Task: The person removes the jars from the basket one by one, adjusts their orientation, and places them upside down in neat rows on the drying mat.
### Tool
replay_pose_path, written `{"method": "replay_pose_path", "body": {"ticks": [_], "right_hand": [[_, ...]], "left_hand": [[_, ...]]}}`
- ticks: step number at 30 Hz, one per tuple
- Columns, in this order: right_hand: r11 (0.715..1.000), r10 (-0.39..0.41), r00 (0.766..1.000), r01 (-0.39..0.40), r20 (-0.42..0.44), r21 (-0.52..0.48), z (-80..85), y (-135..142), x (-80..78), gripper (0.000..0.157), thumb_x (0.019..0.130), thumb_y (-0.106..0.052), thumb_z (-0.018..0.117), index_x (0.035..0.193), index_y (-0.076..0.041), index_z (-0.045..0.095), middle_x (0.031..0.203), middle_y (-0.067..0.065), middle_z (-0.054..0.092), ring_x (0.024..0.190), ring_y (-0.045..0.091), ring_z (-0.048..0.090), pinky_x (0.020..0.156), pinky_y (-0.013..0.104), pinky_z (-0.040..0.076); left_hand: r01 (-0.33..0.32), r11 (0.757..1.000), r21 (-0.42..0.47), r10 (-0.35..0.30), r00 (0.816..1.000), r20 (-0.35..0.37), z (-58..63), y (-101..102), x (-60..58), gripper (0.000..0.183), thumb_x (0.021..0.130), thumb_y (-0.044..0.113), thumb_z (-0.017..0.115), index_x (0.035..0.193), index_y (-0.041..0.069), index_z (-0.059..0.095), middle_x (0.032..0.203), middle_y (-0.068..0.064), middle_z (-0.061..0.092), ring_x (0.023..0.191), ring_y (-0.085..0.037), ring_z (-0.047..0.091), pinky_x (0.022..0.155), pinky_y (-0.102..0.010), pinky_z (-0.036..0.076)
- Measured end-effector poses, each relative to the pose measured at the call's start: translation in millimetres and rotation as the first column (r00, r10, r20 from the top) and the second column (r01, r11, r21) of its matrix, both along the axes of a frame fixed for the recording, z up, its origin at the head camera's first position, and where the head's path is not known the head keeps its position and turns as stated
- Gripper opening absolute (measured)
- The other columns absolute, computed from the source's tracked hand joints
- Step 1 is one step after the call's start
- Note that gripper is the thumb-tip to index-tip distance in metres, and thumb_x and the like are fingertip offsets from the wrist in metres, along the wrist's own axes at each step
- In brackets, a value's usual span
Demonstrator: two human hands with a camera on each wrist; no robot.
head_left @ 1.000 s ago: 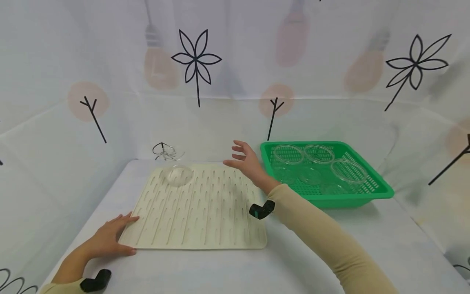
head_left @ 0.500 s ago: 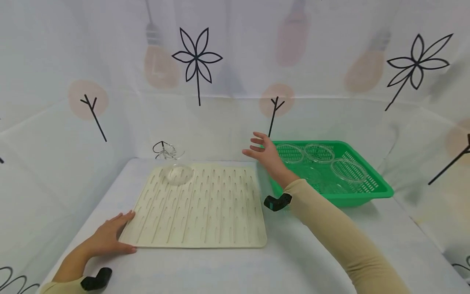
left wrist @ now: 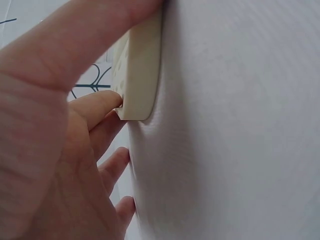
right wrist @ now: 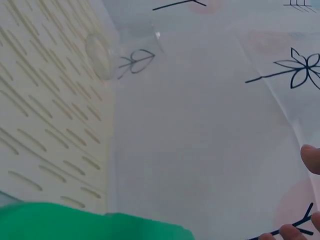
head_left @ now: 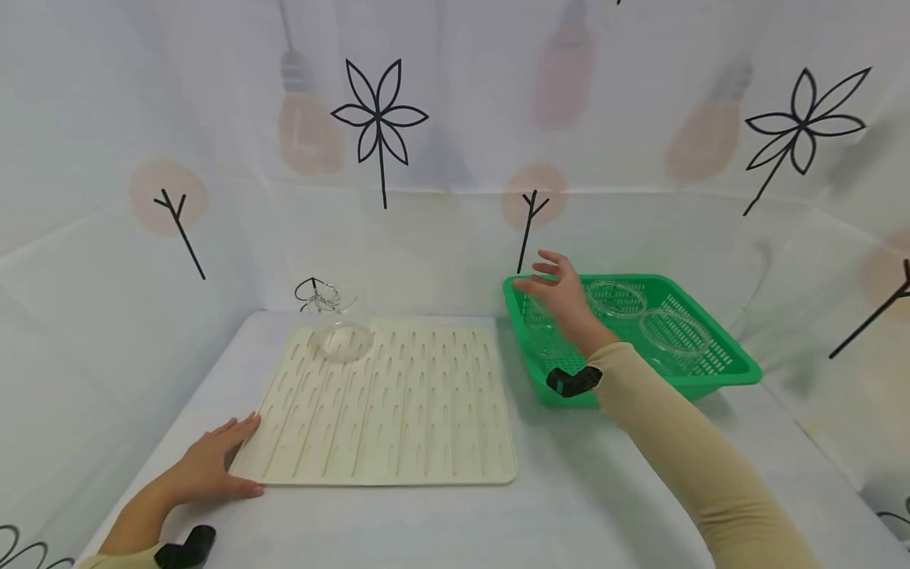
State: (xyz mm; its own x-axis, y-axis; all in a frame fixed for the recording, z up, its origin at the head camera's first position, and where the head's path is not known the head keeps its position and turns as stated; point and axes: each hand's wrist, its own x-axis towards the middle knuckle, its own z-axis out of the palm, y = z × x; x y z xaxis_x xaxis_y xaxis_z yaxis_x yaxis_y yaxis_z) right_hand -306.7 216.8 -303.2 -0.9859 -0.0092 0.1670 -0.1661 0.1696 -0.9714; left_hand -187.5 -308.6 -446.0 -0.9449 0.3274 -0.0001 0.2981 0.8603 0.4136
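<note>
My left hand [head_left: 209, 466] rests at the near left corner of the cream ridged drying mat [head_left: 398, 419], its fingers along the left edge and the thumb by the front edge. In the left wrist view, a fingertip touches the mat's corner [left wrist: 142, 75]. A clear glass [head_left: 346, 342] stands at the back left of the mat. My right hand [head_left: 565, 300] hovers over the left side of a green basket [head_left: 650, 381], fingers spread and slightly bent, holding nothing. Clear glasses [head_left: 675, 330] stand in the basket, rims up; one is partly hidden behind my right hand.
A white cloth-covered table [head_left: 455, 525] bears the mat and the basket side by side. Behind them hangs a white printed curtain [head_left: 455, 229], close to the mat's far edge and the basket.
My right hand has moved right, from above the mat's back right to over the basket. The left hand stays at the mat's corner, and the glass on the mat has not moved.
</note>
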Motion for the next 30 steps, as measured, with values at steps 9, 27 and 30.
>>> {"method": "replay_pose_path", "body": {"ticks": [9,27,30], "right_hand": [[0.996,-0.068,0.998,0.068,0.001,0.063,-5.1,23.9,-4.2,0.079,0.086,-0.021,0.069,0.147,-0.012,0.02,0.143,0.018,0.03,0.131,0.032,0.031,0.101,0.052,0.031],[0.974,-0.2,0.977,0.189,0.076,0.129,-23.2,63.9,-18.5,0.081,0.086,-0.024,0.068,0.147,-0.009,0.017,0.144,0.023,0.023,0.13,0.039,0.025,0.099,0.055,0.031],[0.972,-0.196,0.976,0.18,0.094,0.151,-27.7,67.6,-21.3,0.081,0.086,-0.021,0.067,0.147,-0.007,0.016,0.145,0.025,0.021,0.13,0.041,0.025,0.1,0.056,0.029]], "left_hand": [[0.007,1.0,0.011,-0.007,1.0,-0.006,0.3,0.7,2.2,0.105,0.056,0.043,0.085,0.134,-0.01,0.04,0.135,-0.03,0.041,0.123,-0.055,0.028,0.092,-0.071,0.019],[-0.022,0.999,0.029,0.021,0.999,0.03,5.4,3.6,4.3,0.11,0.054,0.048,0.084,0.135,-0.011,0.038,0.136,-0.03,0.038,0.125,-0.055,0.025,0.095,-0.07,0.016],[-0.02,0.999,0.028,0.019,1.0,0.024,5.2,4.2,4.4,0.11,0.054,0.049,0.084,0.135,-0.011,0.039,0.136,-0.031,0.039,0.125,-0.055,0.025,0.094,-0.071,0.016]]}}
